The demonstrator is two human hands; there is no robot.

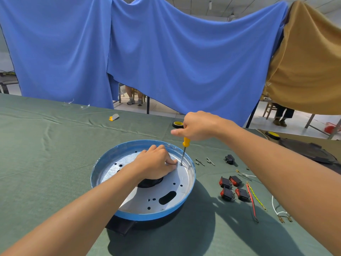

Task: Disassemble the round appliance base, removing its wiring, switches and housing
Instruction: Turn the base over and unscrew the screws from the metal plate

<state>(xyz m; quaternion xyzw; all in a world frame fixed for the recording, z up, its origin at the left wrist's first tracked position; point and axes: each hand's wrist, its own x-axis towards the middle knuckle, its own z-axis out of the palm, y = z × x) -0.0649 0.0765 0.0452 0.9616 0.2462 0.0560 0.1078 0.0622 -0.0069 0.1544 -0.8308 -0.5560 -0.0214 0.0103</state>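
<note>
- While right hand [197, 126] grips yellow screwdriver [185, 143] upright, tip meets round base [103, 161] plate.
- Left hand [155, 163] on plate, fingers bunched beside tip; grasp unclear.

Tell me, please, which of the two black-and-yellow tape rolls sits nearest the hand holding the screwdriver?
The tape roll just left of the right hand, partly hidden by it; the other roll lies far right, beside the dark lid.

Base [147, 216] sitting mid-table [55, 163], screwdriver [183, 152] standing in it nr far rim, switches [227, 194] lying to its R, wires [252, 201] further R, tape [177, 124] behind.
</note>
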